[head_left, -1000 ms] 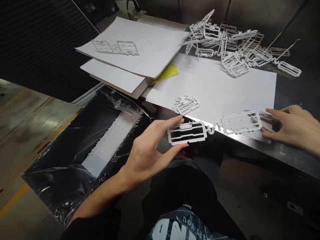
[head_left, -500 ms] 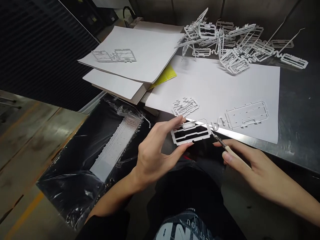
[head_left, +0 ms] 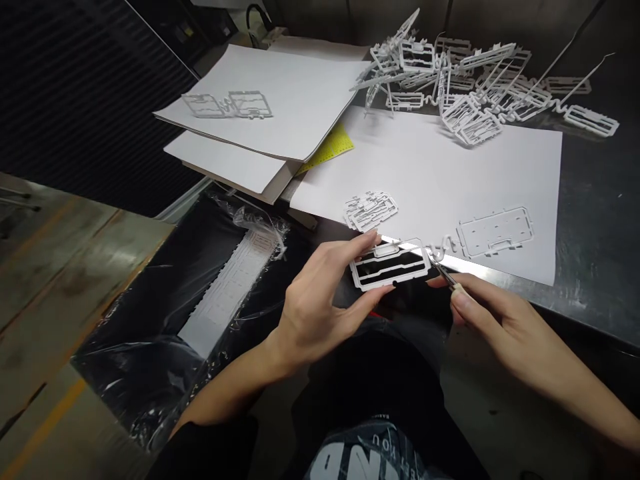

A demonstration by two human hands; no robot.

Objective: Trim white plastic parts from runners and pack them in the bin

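A white plastic frame [head_left: 391, 272] is pinched at its long edges between the thumb and fingers of my left hand [head_left: 320, 300]. A curved sprue [head_left: 443, 248] links its right end to a second, flatter white plastic panel [head_left: 496, 233] over the paper. My right hand [head_left: 493, 313] is closed round a pair of nippers [head_left: 444, 272] with pale handles. Their metal tips are at the frame's right end, beside the sprue; whether the jaws touch it I cannot tell. Beyond my left fingertips lies a small pile of cut white frames [head_left: 371, 211].
A heap of white moulded parts [head_left: 450, 80] lies at the back of the dark metal table [head_left: 595, 267]. A white sheet [head_left: 430, 160] covers its middle. Stacked boards [head_left: 285, 67] and a yellow ruler-like piece [head_left: 327, 150] are at left. A plastic-lined box [head_left: 125, 353] holds a row of white parts [head_left: 233, 287].
Both hands have shifted slightly right with the frame and nippers. The nippers' tips have moved up close to the joint between frame and sprue.
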